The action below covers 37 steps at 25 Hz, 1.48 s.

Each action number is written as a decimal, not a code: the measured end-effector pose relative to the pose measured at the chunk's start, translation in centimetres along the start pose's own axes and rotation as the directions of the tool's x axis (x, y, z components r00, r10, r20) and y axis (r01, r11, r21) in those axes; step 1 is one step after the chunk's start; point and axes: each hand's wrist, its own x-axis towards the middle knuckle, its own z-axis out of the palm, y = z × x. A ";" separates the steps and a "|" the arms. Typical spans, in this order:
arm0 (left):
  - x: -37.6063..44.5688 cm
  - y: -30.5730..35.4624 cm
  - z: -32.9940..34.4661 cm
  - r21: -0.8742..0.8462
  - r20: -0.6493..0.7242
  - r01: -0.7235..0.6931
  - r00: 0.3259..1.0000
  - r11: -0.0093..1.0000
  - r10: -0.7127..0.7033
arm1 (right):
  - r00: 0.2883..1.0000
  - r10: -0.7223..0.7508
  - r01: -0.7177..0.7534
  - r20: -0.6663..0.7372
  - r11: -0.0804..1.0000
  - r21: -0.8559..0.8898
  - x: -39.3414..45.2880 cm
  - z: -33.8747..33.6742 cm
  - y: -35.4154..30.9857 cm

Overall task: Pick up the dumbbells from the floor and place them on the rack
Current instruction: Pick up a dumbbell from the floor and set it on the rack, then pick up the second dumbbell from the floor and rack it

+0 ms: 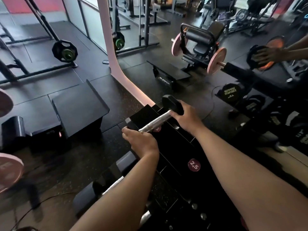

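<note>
Both hands [160, 129] gripping dumbbell [154, 121] ends

My bare forearms reach forward, left hand [141, 142] curled knuckles-up and closed, right hand [185, 117] extended farther ahead, its fingers wrapped in a firm grip.

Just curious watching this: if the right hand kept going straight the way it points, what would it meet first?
Probably the black hexagonal dumbbell head right at the right hand's fingertips; beyond that, the mirror wall, though depth is unclear.
</note>
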 end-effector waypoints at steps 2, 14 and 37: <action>1.6 -0.7 1.3 0.013 -0.005 0.020 1.000 1.000 -0.019 | 1.000 0.020 -0.020 0.023 1.000 -0.004 1.6 1.6 1.0; 3.3 -2.9 5.9 -0.011 -0.084 0.137 0.987 0.990 -0.138 | 0.996 0.046 -0.046 0.077 0.999 -0.003 4.6 4.0 4.7; -20.7 2.5 4.0 -0.215 0.696 -0.361 0.595 0.908 0.402 | 0.740 0.452 -0.338 -0.499 0.890 0.305 -24.1 -19.0 6.1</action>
